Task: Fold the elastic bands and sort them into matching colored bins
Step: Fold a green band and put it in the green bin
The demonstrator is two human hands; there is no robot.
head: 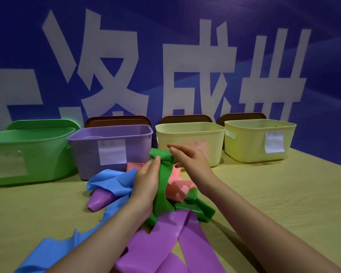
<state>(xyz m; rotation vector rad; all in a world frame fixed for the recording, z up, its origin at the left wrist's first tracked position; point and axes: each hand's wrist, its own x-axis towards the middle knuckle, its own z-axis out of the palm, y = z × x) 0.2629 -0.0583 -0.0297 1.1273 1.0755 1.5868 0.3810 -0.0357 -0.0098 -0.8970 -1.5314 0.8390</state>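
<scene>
- Green band (pixel 162 186) is held up over the pile, in front of the purple bin (pixel 110 146).
- L hand (pixel 146 182) grips its middle, thumb pressed on; R hand (pixel 187 156) pinches the folded top, prob. to hold the fold.
- Green bin (pixel 28 154) sits left of the purple bin, likely its destination.

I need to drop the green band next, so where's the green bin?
In the head view the green bin stands far left in the row, beside the purple bin, against the blue wall.
</scene>
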